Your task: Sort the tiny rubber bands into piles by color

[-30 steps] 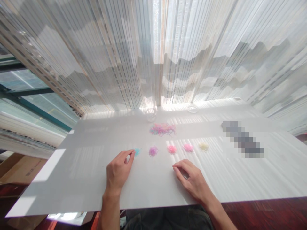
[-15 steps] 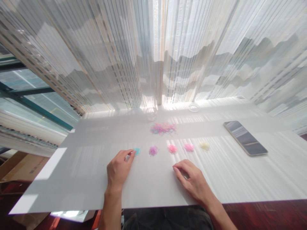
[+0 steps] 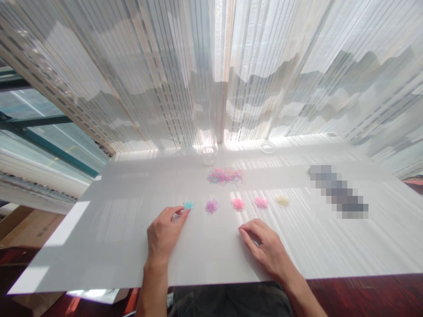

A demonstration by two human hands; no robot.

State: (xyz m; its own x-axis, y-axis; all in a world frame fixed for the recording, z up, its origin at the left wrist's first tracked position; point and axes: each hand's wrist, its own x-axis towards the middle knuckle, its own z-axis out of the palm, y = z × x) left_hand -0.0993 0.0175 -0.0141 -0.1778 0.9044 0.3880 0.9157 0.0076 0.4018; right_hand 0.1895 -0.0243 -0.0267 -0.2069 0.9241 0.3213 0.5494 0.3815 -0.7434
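Note:
My left hand (image 3: 167,229) rests on the table with thumb and forefinger curled in a loose pinch at the near edge of a small pile of turquoise strands (image 3: 188,205). Its other fingers are folded under. My right hand (image 3: 261,240) lies closed on the table, thumb and forefinger tips together, with nothing visible in them. In a row to the right of the turquoise pile are a purple pile (image 3: 212,206), a coral-pink pile (image 3: 238,204), a pink pile (image 3: 261,202) and a pale yellow pile (image 3: 282,201). Behind them lies a larger mixed-colour heap of strands (image 3: 225,176).
A clear round container (image 3: 209,155) and a clear shallow lid or dish (image 3: 267,148) stand at the back of the white table (image 3: 109,246). A blurred-out dark object (image 3: 339,191) lies at the right. Sheer curtains (image 3: 185,88) hang behind. A cardboard box (image 3: 31,229) sits at lower left.
My left thumb has shifted slightly to the right at the turquoise pile, and more of the pile shows. My right hand has stayed put. The object at right is now blurred out.

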